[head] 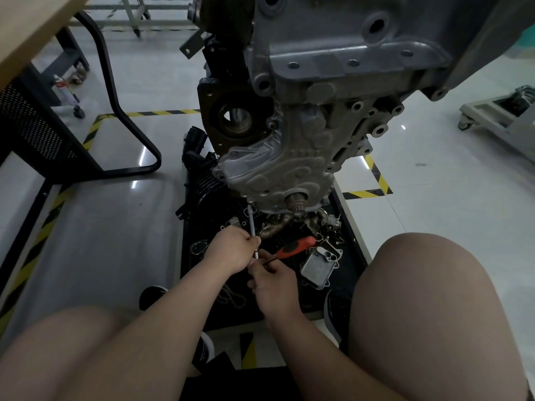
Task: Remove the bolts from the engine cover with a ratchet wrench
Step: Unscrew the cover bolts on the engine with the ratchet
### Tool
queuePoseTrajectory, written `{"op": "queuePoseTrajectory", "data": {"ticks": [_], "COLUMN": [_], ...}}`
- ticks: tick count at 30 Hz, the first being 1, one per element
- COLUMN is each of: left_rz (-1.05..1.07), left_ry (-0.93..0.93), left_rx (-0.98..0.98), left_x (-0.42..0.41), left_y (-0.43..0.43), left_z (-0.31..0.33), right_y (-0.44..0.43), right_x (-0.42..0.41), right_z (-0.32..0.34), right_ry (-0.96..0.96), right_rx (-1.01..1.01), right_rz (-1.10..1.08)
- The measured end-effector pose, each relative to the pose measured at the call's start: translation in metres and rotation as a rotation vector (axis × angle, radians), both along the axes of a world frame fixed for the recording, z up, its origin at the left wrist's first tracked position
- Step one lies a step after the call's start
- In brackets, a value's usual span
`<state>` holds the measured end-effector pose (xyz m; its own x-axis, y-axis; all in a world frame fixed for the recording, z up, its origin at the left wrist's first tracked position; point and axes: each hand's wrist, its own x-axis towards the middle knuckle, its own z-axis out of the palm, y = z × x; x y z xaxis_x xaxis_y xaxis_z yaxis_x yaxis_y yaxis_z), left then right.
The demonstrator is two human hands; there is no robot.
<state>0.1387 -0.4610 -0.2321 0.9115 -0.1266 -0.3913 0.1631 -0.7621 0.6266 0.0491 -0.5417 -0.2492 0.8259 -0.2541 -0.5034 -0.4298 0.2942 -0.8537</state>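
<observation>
Nearest, the right hand (273, 287) grips the head end of the ratchet wrench (295, 246). Its fingers curl under the tool and are mostly hidden. The red and black handle sticks out from the hand, up and to the right, over the loose parts on the black tray (351, 256).

Just beyond, and touching it, the left hand (231, 251) closes round the lower part of the extension bar (252, 224), its fingers (251, 241) wrapped on the shaft.

The bar's long axis runs from the two hands straight away and slightly left, up to the socket (250, 210). The socket sits against the lower left corner of the engine cover (278, 175). The bolt there is too small to make out.

So the work lies directly ahead of the fingers, along the bar. The left hand is nearer to it and steadies the shaft, while the handle lies crosswise, ready to swing, I judge.

No brand, label or writing can be read anywhere.
</observation>
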Motion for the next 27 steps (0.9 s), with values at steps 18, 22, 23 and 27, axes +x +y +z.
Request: {"op": "queuePoseTrajectory", "data": {"ticks": [18, 22, 23, 27], "left_rz": [0.024, 0.016, 0.019, 0.006], "left_ry": [0.046, -0.002, -0.009, -0.02], "left_rx": [-0.106, -0.09, -0.093, -0.065], "left_x": [0.003, 0.003, 0.003, 0.003], "left_y": [-0.002, 0.0, 0.0, -0.001], "left_z": [-0.005, -0.004, -0.003, -0.004], "right_y": [0.0, 0.0, 0.0, 0.002], "right_x": [0.01, 0.009, 0.009, 0.009], "right_z": [0.004, 0.008, 0.009, 0.01], "right_ry": [0.274, 0.307, 0.314, 0.324], "right_rx": [1.026, 1.037, 1.03, 0.904], "right_rz": [-0.048, 0.025, 0.025, -0.033]}}
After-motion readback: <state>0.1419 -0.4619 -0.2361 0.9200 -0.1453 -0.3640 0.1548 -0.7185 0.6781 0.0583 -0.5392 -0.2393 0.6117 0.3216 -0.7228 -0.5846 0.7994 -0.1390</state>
